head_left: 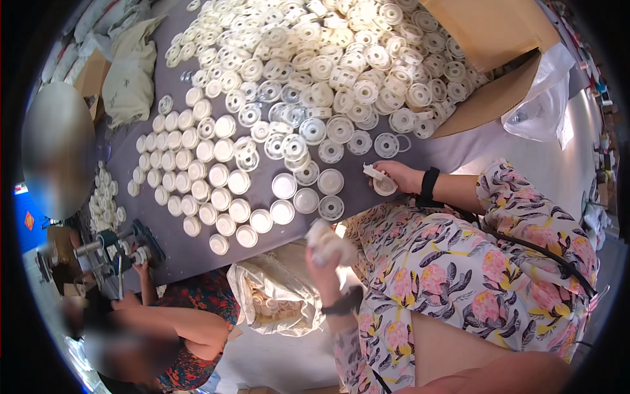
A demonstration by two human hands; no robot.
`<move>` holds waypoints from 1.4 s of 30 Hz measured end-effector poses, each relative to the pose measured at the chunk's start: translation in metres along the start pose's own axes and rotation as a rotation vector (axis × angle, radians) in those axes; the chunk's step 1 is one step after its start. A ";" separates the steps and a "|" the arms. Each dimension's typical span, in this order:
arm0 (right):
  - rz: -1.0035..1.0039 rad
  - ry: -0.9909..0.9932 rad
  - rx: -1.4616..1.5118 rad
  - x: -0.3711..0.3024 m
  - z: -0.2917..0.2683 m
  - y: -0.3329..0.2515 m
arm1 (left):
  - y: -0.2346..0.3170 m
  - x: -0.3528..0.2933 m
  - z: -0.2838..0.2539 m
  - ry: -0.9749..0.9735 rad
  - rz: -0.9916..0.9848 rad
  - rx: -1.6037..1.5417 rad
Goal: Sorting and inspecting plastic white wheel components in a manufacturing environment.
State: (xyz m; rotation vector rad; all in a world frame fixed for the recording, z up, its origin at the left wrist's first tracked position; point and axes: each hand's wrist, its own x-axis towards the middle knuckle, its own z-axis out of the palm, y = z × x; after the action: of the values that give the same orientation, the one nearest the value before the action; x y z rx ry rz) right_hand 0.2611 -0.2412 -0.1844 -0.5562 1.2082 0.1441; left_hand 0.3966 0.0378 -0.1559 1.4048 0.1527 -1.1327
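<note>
My right hand (401,177), with a black band at its wrist, grips a white round plastic part (382,184) tilted on edge over the table's near edge. Lower down, beside the table and next to an open sack (275,308), my left hand (321,262) is closed around white plastic pieces (328,241). Motion blurs that hand, so their exact shape and number cannot be made out. Nearest to my right hand on the table lie white plastic discs (330,182) and a ring-shaped wheel part (387,145).
A big heap of white wheel-like parts (367,59) covers the far table. Rows of white caps (197,171) stand on the grey tabletop (184,257). A cardboard box (492,98) leans at the right. Left, another person's hand (141,266) is beside a metal machine (108,253).
</note>
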 end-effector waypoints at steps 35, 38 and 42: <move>0.112 -0.203 0.190 0.015 -0.012 -0.055 | 0.018 0.115 0.129 0.046 -0.075 -0.210; 0.155 -0.265 -0.086 0.020 0.021 -0.030 | 0.017 0.098 0.133 0.036 0.157 0.117; 0.165 -0.308 -0.140 0.020 0.032 -0.033 | 0.021 0.102 0.136 -0.128 0.333 0.290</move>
State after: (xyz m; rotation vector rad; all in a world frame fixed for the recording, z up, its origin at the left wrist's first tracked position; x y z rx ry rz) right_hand 0.3087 -0.2575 -0.1843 -0.5337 0.9466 0.4420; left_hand 0.3924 -0.1320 -0.1780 1.5369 -0.3381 -0.9872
